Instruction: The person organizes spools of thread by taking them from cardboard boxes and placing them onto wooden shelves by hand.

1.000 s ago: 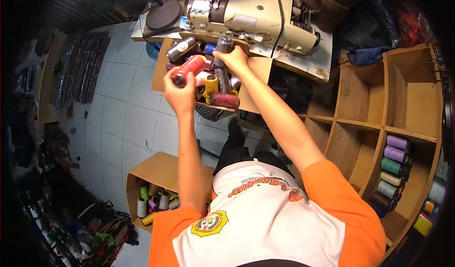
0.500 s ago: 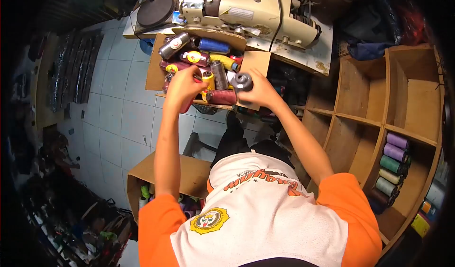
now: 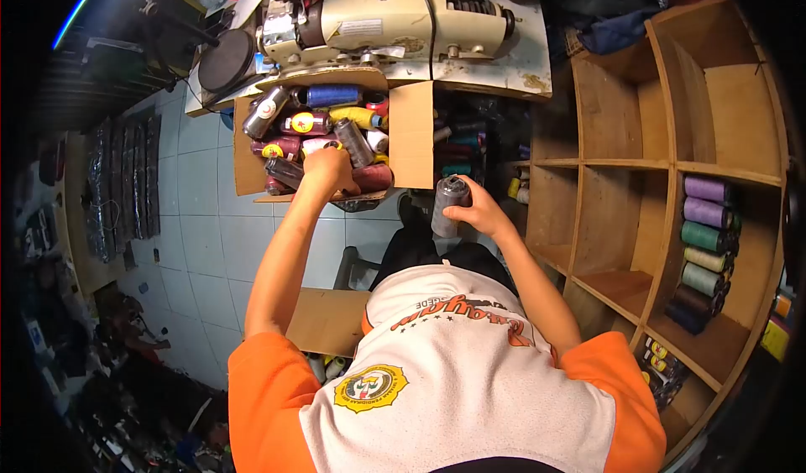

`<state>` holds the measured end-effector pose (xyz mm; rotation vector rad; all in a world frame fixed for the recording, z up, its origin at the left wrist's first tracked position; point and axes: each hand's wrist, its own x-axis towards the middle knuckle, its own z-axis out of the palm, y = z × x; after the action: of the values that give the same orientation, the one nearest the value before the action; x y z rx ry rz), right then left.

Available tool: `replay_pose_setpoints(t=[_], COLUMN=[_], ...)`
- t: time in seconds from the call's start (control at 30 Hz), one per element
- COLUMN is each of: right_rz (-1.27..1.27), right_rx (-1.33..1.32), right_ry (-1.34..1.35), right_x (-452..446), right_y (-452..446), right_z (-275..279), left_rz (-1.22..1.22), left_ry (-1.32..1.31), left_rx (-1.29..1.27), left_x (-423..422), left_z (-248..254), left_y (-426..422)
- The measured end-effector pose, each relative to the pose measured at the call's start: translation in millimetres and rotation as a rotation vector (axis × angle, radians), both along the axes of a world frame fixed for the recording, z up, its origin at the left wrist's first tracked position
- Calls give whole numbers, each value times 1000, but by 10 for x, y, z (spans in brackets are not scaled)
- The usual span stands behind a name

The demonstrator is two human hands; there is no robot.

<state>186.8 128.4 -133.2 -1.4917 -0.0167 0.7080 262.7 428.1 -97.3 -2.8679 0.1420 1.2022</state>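
My right hand (image 3: 482,210) is closed round a grey thread spool (image 3: 449,213), held upright just outside the box, at its lower right. Down in the cardboard box (image 3: 411,135), my left hand (image 3: 329,171) has its fingers bent among the spools; what they grip is hidden. Close to it lie a dark grey spool (image 3: 353,143), a maroon spool (image 3: 374,178) and a black spool (image 3: 284,172). Further back in the box are a blue spool (image 3: 333,96), a yellow spool (image 3: 357,118) and a maroon spool with a yellow label (image 3: 305,123).
Behind the box, a sewing machine (image 3: 369,11) stands on a white table. On the right is a wooden shelf (image 3: 625,166) with compartments; one holds a column of spools, purple ones (image 3: 707,189) at its top. A second cardboard box (image 3: 327,318) is beside my lap.
My right hand has drawn the grey spool away from the box, toward me. My left hand has shifted within the box, and the red thing under it no longer shows. The view has turned slightly.
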Motion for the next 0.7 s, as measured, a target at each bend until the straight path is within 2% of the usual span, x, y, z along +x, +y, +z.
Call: replay_pose_setpoints(t=[0.07, 0.13, 0.17, 0.2, 0.27, 0.33, 0.4, 0.53, 0.6, 0.67, 0.7], right_rz=[7, 17, 3, -14, -46, -133, -196, -343, -434, -547, -626], right_rx=[24, 52, 96, 135, 216, 306, 395, 378, 245, 117, 37], right_ry=[19, 36, 32, 32, 37, 37, 59, 139, 125, 38, 75], right_x=[-38, -85, -107, -129, -203, -338, -512, -1145, -1636, -2146, -2433], right_y=[-49, -113, -143, -167, -273, -406, -613, -1180, -1536, -1793, -1931], right_z=[-15, -17, 28, 126, 310, 489, 614, 630, 400, 277, 216], left_rz=[-17, 12, 90, 177, 160, 256, 210, 15, -56, -146, -192], left_ry=[-19, -154, -133, -88, -208, -217, -199, -143, -83, -38, 1], left_rx=[-42, -111, -161, -207, -470, -661, -781, -929, -1053, -1064, -1081], left_x=[-8, -52, -27, -46, -119, -234, -304, -571, -837, -1164, -1336], left_z=[29, 195, 473, 538, 707, 1106, 1167, 1043, 896, 713, 629], left_y=[56, 154, 136, 229, 389, 262, 159, -446, -933, -1454, -1714])
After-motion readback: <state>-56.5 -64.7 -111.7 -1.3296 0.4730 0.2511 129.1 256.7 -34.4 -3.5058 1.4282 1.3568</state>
